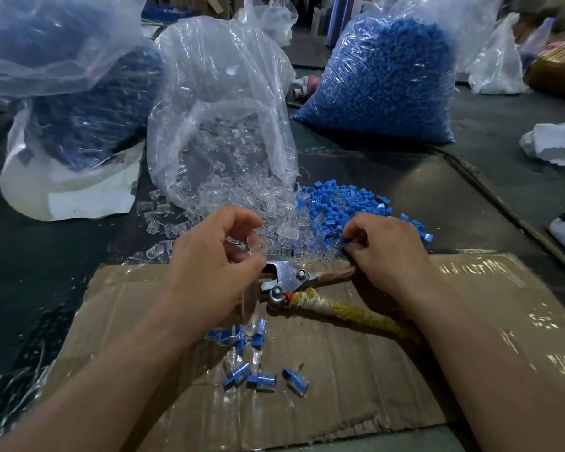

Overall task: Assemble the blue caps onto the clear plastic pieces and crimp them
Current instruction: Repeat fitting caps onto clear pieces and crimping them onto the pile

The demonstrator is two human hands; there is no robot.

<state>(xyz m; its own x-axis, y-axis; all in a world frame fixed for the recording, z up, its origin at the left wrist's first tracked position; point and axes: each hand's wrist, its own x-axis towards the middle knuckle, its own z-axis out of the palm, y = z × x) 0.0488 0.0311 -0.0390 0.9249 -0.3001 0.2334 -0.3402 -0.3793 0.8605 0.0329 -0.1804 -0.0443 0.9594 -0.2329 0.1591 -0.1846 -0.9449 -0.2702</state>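
Blue-capped clear pieces [261, 370] are lying near the middle of the cardboard sheet [470, 321], with the crimping pliers [291, 282] lying toward its far edge. Just beyond, the left hand [206, 265] is pinching a clear plastic piece [254, 243] between curled thumb and fingers, while the right hand [388, 246] is clamping its fingertips on a blue cap [349, 240] at the near edge of the loose cap pile [336, 203]. The pick-up step seems to be running; next, cap and piece are needing a square press together before crimping.
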